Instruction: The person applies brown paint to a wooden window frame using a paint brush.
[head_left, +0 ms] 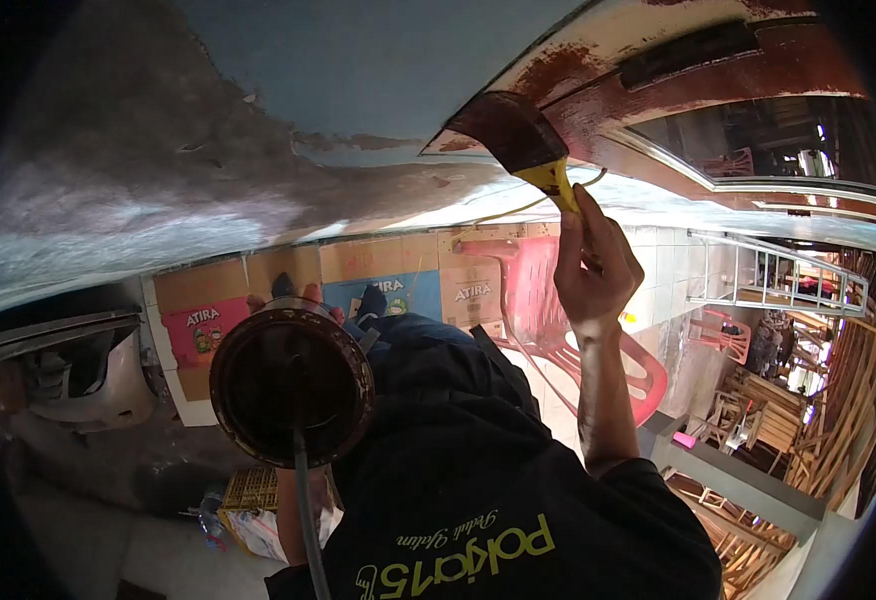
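My right hand point(600, 262) pinches the yellow handle of a wide paintbrush point(518, 135). Its dark, paint-soaked bristles lie against the lower corner of a wooden frame point(580, 85), which is partly coated in reddish brown over a pale surface. A round paint can point(293, 385) with a stained rim and dark brown paint inside is held in front of my body. My left forearm point(290, 505) runs beneath the can, which hides most of my left hand. A thin grey strip point(310, 520) crosses the can's near rim; what it is cannot be made out.
Flattened cardboard point(378, 255) lies along the wall's foot. A red plastic chair point(548, 300) stands close by my right arm. Window glass point(758, 140) sits within the frame. A white ladder point(788, 275) and stacked timber point(838, 420) are at right, a yellow crate point(250, 490) at lower left.
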{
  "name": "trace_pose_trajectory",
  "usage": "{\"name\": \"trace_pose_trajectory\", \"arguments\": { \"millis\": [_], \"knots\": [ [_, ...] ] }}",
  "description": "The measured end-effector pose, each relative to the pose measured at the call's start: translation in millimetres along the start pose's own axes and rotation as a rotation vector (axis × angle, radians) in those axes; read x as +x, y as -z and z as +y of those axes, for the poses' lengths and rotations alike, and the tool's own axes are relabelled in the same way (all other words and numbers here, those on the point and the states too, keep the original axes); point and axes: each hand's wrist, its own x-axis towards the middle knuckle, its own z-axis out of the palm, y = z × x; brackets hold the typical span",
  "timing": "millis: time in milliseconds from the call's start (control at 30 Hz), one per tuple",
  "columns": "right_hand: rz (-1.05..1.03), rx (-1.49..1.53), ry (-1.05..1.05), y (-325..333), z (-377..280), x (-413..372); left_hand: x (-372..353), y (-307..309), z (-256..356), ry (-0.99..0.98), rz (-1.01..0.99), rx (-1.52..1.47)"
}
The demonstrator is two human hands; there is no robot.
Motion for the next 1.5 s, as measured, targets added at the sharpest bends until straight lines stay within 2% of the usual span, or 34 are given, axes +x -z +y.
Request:
{"name": "trace_pose_trajectory", "arguments": {
  "millis": [200, 267, 333, 400, 433, 500, 600, 667, 733, 900, 933, 967, 1033, 1067, 1300, 1400, 1467, 1500],
  "knots": [
    [0.019, -0.019, -0.083, 9.4, 23.5, -12.4, -3.6, -6.4, -3.9, -0.091, 0.063, 0.077],
    [-0.006, -0.001, -0.060, 22.7, 43.5, -20.3, -4.7, -8.0, -10.6, -0.205, 0.104, 0.093],
    [0.011, 0.025, 0.002, 29.9, 39.0, -19.5, -4.4, -8.3, -12.6, -0.210, 0.081, 0.079],
    [-0.009, 0.014, 0.101, 28.8, 22.2, -8.1, -1.5, -7.3, -8.1, -0.105, -0.009, 0.037],
    [-0.018, 0.006, 0.149, 26.2, 13.1, -0.7, -2.0, -3.8, -4.6, -0.072, 0.009, 0.002],
    [-0.085, -0.075, -0.004, 20.0, -2.1, 11.1, -6.1, 5.9, 1.4, -0.011, 0.050, -0.070],
    [0.014, 0.016, -0.039, 9.0, 7.5, 6.5, -4.8, 12.1, 3.5, 0.028, 0.098, -0.117],
    [0.024, -0.018, -0.087, 11.6, 15.6, -1.2, -3.9, 8.2, -5.7, -0.126, 0.195, 0.004],
    [0.009, 0.000, -0.144, 14.7, 23.3, -9.0, -3.1, 2.6, -7.0, -0.186, 0.203, 0.094],
    [-0.068, 0.244, -0.195, 23.2, 21.3, -21.3, -1.6, -3.3, -4.7, -0.061, 0.004, 0.025],
    [-0.099, 0.216, -0.085, 21.1, 16.3, -16.9, -4.0, 3.0, -0.8, -0.020, 0.072, -0.040],
    [-0.129, 0.280, -0.148, 17.6, 4.5, -13.1, -9.0, 15.7, 7.3, 0.025, 0.142, -0.106],
    [-0.075, 0.211, -0.115, 4.5, 5.7, -5.2, -9.9, 22.5, 14.4, 0.097, 0.207, -0.146],
    [-0.094, 0.173, -0.171, 6.7, 6.5, -4.5, -9.4, 24.9, 16.7, 0.118, 0.195, -0.119],
    [-0.043, 0.090, -0.258, 12.4, 4.2, -12.1, 2.5, 4.7, -2.5, -0.013, -0.035, 0.055],
    [-0.055, 0.098, -0.264, 29.3, 4.4, -18.1, -2.3, -3.1, -13.2, -0.173, 0.107, 0.079],
    [-0.029, 0.087, -0.093, 28.7, 1.8, -11.3, -6.7, -4.7, -13.3, -0.205, 0.188, 0.060],
    [-0.024, 0.049, -0.043, 24.5, -0.4, -6.1, -6.7, -2.0, -10.8, -0.160, 0.169, 0.033]
  ]
}}
